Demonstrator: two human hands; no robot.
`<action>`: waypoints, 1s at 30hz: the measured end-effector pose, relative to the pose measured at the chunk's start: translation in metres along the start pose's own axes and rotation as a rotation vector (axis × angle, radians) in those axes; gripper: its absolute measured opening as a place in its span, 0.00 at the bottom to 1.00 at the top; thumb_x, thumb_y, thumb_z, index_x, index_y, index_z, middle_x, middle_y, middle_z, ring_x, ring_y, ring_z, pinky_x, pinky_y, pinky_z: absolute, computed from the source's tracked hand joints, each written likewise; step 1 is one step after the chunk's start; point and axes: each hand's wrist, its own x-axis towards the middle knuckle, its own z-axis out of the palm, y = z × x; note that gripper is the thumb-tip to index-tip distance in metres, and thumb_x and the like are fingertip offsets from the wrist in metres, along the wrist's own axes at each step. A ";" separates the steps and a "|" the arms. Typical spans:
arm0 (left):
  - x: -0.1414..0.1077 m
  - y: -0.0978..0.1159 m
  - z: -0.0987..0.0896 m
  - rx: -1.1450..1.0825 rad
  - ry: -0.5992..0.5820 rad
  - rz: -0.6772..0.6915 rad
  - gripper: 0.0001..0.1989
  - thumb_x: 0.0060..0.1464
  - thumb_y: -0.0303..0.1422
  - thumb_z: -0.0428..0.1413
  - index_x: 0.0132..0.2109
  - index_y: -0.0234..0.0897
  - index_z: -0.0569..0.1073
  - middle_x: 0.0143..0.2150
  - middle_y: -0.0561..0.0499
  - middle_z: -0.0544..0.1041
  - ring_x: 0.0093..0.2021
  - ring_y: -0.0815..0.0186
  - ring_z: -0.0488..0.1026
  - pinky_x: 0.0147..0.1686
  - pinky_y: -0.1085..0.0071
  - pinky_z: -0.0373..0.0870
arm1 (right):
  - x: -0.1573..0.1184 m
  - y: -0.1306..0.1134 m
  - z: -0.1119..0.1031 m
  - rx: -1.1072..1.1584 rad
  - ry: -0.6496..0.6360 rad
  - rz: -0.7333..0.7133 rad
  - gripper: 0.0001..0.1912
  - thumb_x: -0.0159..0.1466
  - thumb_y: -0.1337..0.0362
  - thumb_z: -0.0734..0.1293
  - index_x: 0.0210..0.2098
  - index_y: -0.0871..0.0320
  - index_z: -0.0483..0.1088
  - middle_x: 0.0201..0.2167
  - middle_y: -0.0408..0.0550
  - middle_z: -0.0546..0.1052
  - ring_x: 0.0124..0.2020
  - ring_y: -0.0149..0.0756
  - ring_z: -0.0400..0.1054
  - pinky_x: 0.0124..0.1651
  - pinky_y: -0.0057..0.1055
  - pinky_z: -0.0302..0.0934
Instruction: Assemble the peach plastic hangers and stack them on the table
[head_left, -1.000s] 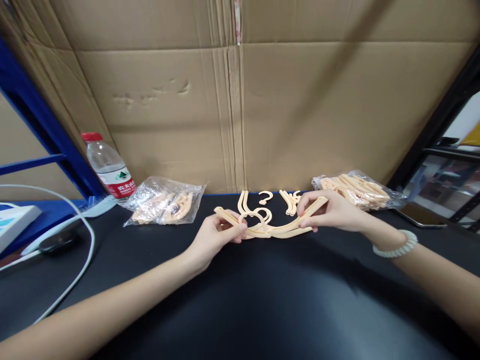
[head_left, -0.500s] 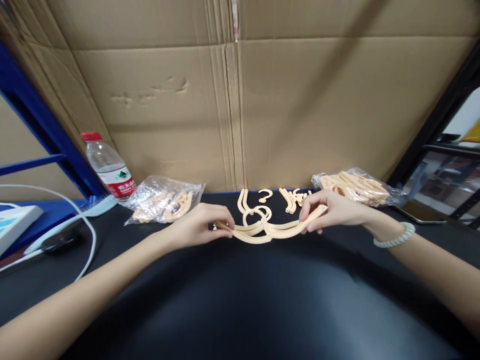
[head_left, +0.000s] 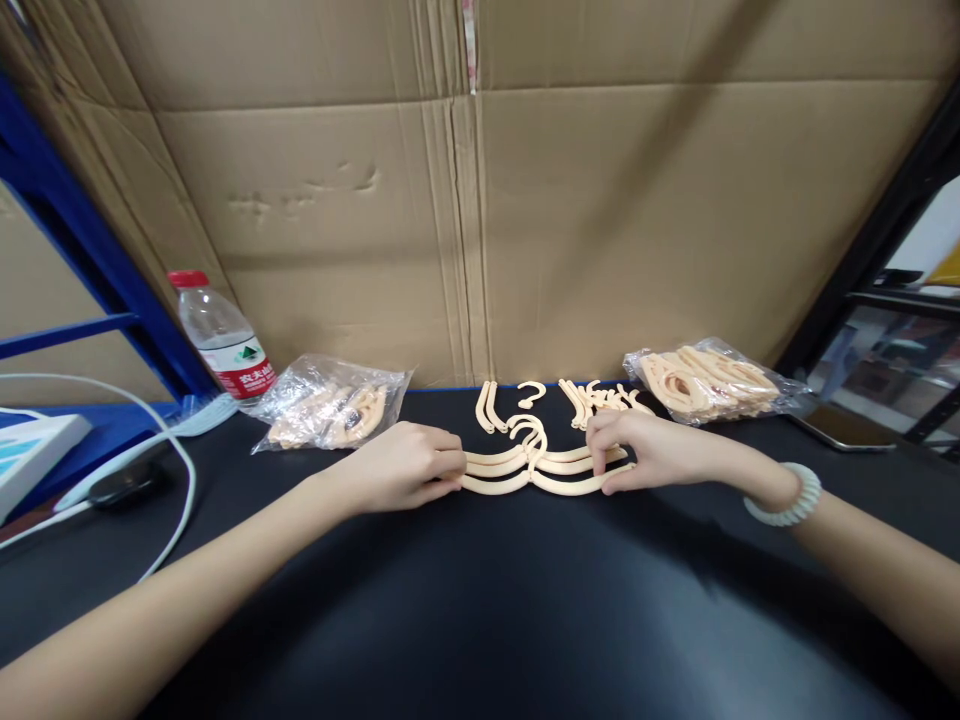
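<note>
The table (head_left: 480,610) bears bags (head_left: 397,385) of beige parts (head_left: 709,378), left and right fingers (head_left: 450,464) pinching a hanger (head_left: 566,488).

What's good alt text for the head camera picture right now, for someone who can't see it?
A person's left hand and right hand hold the nearest beige hanger by its arms at a black table, with similar hangers just behind. Farther back are loose curved pieces and two clear bags of beige parts, with a red-capped bottle at left.
</note>
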 end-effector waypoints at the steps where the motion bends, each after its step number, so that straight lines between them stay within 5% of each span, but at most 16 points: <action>1: 0.000 0.000 0.001 0.009 0.003 -0.004 0.09 0.61 0.28 0.47 0.36 0.36 0.71 0.32 0.50 0.73 0.31 0.65 0.71 0.30 0.72 0.63 | 0.000 0.001 0.000 -0.009 -0.001 0.007 0.03 0.56 0.65 0.71 0.28 0.58 0.75 0.30 0.46 0.71 0.37 0.38 0.66 0.44 0.35 0.59; 21: 0.003 0.014 0.021 0.230 0.301 -0.092 0.08 0.58 0.32 0.49 0.37 0.35 0.72 0.31 0.47 0.74 0.31 0.63 0.71 0.29 0.69 0.65 | 0.002 0.011 0.002 -0.069 0.129 0.063 0.02 0.57 0.67 0.67 0.30 0.59 0.71 0.28 0.46 0.74 0.29 0.34 0.67 0.34 0.31 0.61; 25: 0.007 0.031 0.026 0.215 0.412 -0.059 0.08 0.59 0.29 0.48 0.39 0.35 0.72 0.32 0.47 0.76 0.33 0.62 0.73 0.33 0.67 0.67 | 0.003 0.008 0.002 -0.059 0.216 0.079 0.04 0.60 0.65 0.65 0.30 0.59 0.71 0.27 0.47 0.75 0.29 0.35 0.68 0.33 0.31 0.61; 30: 0.010 0.042 0.032 0.089 0.386 0.012 0.09 0.59 0.28 0.48 0.33 0.36 0.71 0.25 0.51 0.72 0.24 0.67 0.69 0.26 0.70 0.62 | 0.004 0.010 0.002 -0.108 0.358 0.129 0.07 0.62 0.64 0.63 0.30 0.58 0.71 0.28 0.48 0.75 0.30 0.35 0.67 0.34 0.32 0.61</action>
